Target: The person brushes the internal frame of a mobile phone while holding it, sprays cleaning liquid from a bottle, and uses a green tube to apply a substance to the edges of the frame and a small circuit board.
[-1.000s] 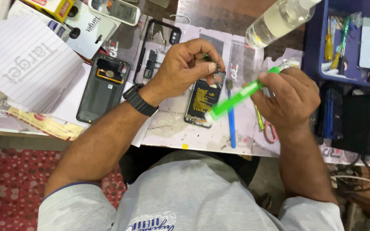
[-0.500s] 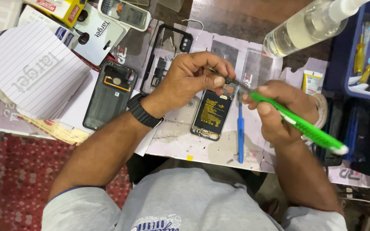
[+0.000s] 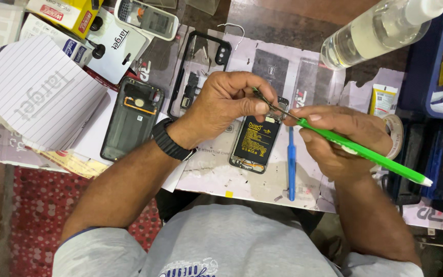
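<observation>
2 hands over opened phone [image 3: 255, 137], mid-bench.
Left hand [image 3: 226, 105] pinched shut on small part [image 3: 263, 100]; right hand [image 3: 342, 141] closed round green tool [image 3: 365, 154], tip at part. Advised: steady wrists, light pressure, clear of battery.

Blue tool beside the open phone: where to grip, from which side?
Probably the blue tool's lower handle, pinched across its width from above. It lies flat and free there; its upper end runs under the right hand, with the phone close alongside.
</observation>
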